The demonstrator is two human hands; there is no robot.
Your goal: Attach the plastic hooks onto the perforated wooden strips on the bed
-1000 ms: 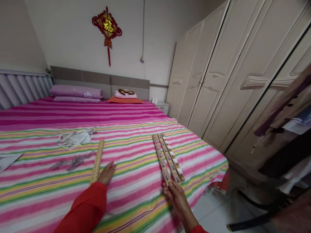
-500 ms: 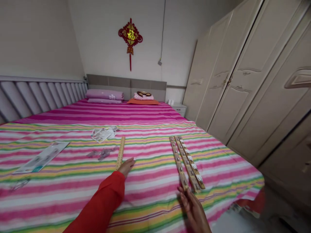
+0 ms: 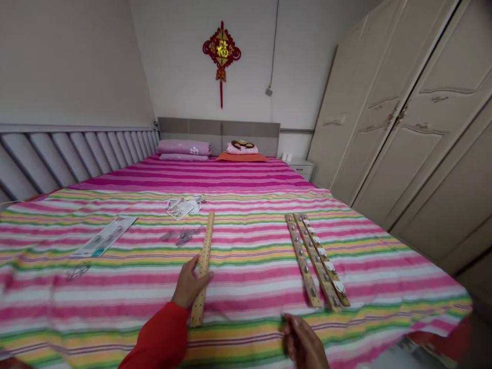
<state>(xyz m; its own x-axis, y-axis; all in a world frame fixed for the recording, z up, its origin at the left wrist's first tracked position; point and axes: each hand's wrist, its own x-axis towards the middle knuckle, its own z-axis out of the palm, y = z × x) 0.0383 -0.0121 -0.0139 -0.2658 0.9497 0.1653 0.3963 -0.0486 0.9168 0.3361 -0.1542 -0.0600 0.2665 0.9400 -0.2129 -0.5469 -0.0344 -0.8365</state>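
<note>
A pale wooden strip with rows of small holes lies lengthwise on the striped bedspread. My left hand, in a red sleeve, reaches across its middle, thumb and fingers apart on either side. Contact there is hard to judge. Near the front of the bed, my right hand has its fingers curled together, slightly blurred; anything between them is hidden. Just beyond it are three wooden strips side by side: one with metal pieces, a middle one with metal pieces, and a right one carrying white round pieces.
Left of the bare strip lie small clear packets, a pile of cards or packets, a long flat package and thin wire-like pieces. Pillows rest by the headboard. A bed rail and wardrobe flank the bed.
The view has turned a little left. My left hand has gone from the bare strip's right side to straddle it. My right hand has drawn back from the strips' near ends, fingers curling in.
</note>
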